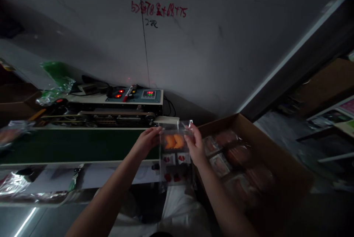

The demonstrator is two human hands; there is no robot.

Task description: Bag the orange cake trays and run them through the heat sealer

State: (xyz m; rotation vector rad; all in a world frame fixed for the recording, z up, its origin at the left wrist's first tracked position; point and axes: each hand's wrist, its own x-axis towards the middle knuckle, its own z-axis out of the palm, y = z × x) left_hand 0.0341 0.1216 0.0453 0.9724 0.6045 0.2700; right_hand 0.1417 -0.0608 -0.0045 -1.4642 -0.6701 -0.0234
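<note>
The left hand (pixel 147 142) and right hand (pixel 196 144) pinch the clear plastic pouch (pixel 176 167) between them; uneven pulling could crease its top.

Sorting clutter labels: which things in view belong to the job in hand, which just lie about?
Likely in the job:
clear packet, held by left hand and right hand
green belt, beside left hand
cardboard box of packets, beside right hand

Probably lying about:
red-and-white marker on the control panel
green plastic, left of the panel
green-handled tool below the belt
</note>
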